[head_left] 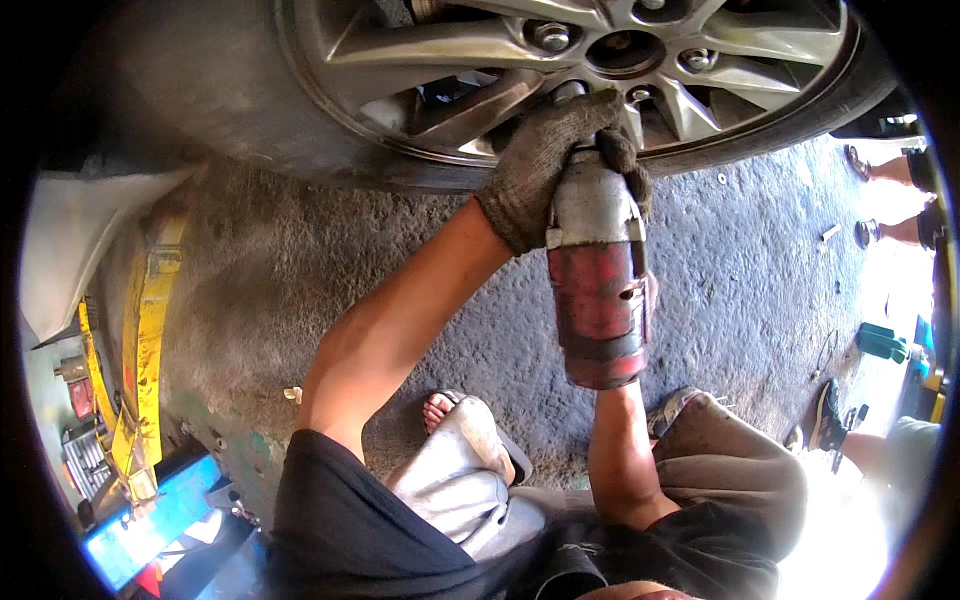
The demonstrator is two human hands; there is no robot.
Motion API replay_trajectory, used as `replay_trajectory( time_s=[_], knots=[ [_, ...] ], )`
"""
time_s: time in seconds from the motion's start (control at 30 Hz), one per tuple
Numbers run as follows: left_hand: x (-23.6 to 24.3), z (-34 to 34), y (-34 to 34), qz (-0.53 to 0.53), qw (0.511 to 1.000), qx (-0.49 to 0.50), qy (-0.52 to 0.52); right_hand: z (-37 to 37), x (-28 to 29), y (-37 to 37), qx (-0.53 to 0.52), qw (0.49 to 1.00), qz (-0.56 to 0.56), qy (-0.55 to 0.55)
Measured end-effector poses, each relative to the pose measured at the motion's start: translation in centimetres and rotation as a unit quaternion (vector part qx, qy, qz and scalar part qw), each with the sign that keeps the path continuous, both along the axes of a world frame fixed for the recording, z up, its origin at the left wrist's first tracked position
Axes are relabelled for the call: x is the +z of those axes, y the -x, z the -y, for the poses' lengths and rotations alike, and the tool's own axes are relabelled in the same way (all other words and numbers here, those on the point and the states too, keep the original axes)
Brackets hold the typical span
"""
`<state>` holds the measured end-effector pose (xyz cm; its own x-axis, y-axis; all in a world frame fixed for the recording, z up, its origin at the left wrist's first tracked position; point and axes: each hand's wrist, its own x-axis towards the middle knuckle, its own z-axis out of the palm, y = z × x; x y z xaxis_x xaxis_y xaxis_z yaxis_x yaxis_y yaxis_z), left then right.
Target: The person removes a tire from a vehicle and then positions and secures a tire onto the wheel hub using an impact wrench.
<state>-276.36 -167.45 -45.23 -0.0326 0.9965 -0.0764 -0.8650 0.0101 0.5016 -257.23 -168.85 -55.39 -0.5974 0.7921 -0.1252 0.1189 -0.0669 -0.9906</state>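
Your left hand (545, 165), in a dark, dirty knit glove, wraps the far end of the impact wrench (597, 275); fingers closed round its narrow nose, with the body running from there toward you. Right forearm (622, 450) reaches up beneath the near end. Your right hand is behind the tool, so can't tell how those fingers sit.

Wrench is at scene centre, nose at the wheel (690, 90), just near of the hub. Grey metal front housing, scuffed; red rear body with dark grime, a blackish band and a rounded near end. Wheel is silvery alloy, multi-spoke, dark tyre (400, 165) round it, nuts showing about the hub.

Handle hidden below the body. A silvery rounded piece shows just past your glove; socket or nut, can't tell. Contact with the wheel is covered by your fingers. Wheel's far part is cut off. Yellow metal frame (150, 350) at left is bent by the lens; near right is washed out by glare.
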Motion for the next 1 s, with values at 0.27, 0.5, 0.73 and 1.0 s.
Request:
replay_trajectory(
  time_s=[0.27, 0.5, 0.73, 1.0],
  knots=[
    [1.5, -0.4, -0.2, 0.049, 0.995, -0.022, 0.079, 1.4, 2.6, 2.6, -0.057, 0.908, -0.298, 0.289],
    [1.5, 0.0, 0.0, 0.011, 0.997, -0.009, 0.073, 2.2, 2.2, 2.3, 0.013, 0.984, -0.166, 0.056],
    [1.8, 0.1, 0.1, -0.002, 0.996, 0.001, 0.092, 3.5, 3.9, 4.3, -0.099, 0.955, -0.255, 0.113],
    [5.8, 3.7, -5.7, -0.275, 0.952, 0.007, 0.132, 5.0, 6.8, 0.2, -0.132, 0.987, -0.064, -0.068]
  ],
)
